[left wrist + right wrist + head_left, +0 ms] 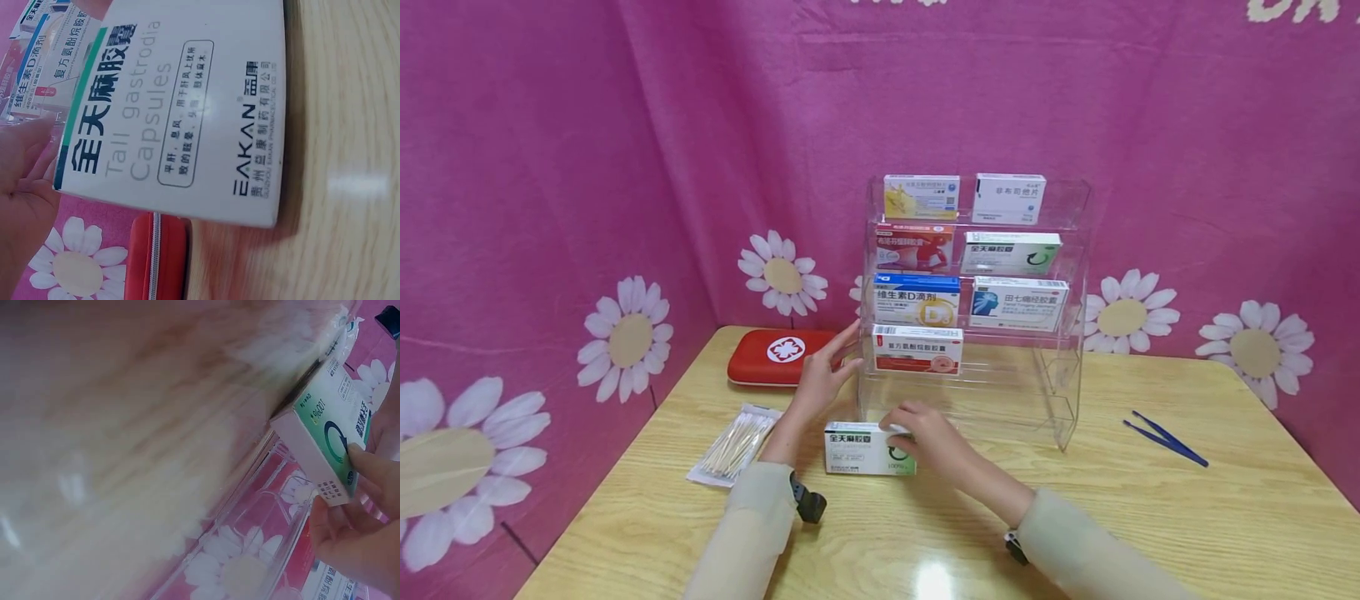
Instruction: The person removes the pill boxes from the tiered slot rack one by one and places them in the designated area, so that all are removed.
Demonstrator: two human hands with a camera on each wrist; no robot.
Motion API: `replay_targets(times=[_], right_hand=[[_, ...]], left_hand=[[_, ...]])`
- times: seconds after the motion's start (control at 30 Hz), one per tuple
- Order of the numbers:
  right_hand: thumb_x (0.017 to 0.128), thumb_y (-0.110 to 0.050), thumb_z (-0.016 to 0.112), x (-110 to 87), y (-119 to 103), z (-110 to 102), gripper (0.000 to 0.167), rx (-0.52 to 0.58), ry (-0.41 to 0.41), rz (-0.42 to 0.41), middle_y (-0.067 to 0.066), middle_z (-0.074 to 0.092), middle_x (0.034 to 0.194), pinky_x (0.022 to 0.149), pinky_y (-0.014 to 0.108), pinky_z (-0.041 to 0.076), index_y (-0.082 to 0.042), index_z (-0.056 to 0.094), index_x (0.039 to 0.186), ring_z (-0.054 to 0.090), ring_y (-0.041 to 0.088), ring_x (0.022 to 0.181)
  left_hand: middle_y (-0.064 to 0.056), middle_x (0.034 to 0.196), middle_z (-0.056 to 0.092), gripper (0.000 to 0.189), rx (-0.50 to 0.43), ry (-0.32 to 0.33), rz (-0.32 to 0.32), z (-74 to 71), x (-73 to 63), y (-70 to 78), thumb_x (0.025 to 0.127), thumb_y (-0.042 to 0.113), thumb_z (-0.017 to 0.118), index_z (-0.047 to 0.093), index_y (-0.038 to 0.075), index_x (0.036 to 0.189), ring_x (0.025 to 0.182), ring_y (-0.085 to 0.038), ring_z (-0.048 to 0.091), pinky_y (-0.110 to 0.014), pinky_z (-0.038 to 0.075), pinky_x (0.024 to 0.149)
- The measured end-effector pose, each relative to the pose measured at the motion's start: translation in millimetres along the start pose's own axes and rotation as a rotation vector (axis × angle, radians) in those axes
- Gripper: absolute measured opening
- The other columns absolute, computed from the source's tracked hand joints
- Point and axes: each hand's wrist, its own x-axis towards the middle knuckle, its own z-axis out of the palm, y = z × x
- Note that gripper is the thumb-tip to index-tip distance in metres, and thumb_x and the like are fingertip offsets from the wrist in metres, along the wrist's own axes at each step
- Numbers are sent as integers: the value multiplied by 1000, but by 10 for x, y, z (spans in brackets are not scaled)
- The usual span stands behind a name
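Nearest you, your right grip (928, 437) is clamped on the right end of a white-and-green box (857, 450), in front of the left part of the clear rack (985, 392); whether the box touches the wooden surface (880, 550) cannot be told. Left of it lies a packet of cotton swabs (733, 446); far right, blue tweezers (1168, 440). Farther back, your left grip (822, 379), thumb and fingers apart, is at the rack's left side, near a red case (748, 358). Seven boxes (917, 300) stand on the rack before a pink curtain (737, 125).

White glare on the tabletop (887, 542)
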Motion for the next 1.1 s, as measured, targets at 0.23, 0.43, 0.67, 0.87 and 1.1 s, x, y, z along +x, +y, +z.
replay_targets(times=[0.23, 0.43, 0.67, 0.87, 1.1], right_hand=[[76, 2, 78, 17, -7, 5, 26, 36, -64, 44, 9, 70, 96, 84, 34, 59, -3, 70, 100, 67, 24, 93], [75, 3, 78, 50, 30, 8, 30, 77, -129, 78, 10, 70, 99, 85, 35, 58, -2, 70, 103, 67, 25, 94], [80, 0, 75, 92, 86, 49, 24, 250, -240, 214, 10, 74, 101, 85, 32, 57, -2, 72, 104, 69, 23, 95], [84, -3, 72, 101, 113, 100, 21, 324, -323, 254, 11, 75, 101, 85, 29, 58, -1, 72, 105, 70, 20, 94], [85, -6, 73, 101, 106, 152, 21, 286, -350, 242, 12, 74, 101, 84, 28, 57, 1, 71, 105, 69, 21, 93]], left_hand=[[-20, 142, 54, 61, -1, -11, -13, -4, -3, 23, 89, -4, 64, 46, 9, 146, 128, -35, 56, -48, 49, 102], [-18, 142, 55, 61, 7, -10, -23, -12, -7, 27, 90, -2, 64, 47, 13, 146, 129, -34, 57, -51, 49, 103], [-17, 142, 56, 61, 15, -10, -26, -2, -7, 11, 90, -2, 64, 47, 13, 146, 128, -33, 57, -48, 49, 104], [-16, 143, 55, 62, 1, -13, -45, 1, 2, 8, 90, -1, 64, 46, 15, 147, 130, -33, 56, -53, 47, 106], [-17, 142, 55, 61, 8, -10, -35, -7, 0, -15, 90, -2, 64, 46, 13, 146, 129, -33, 57, -52, 47, 106]])
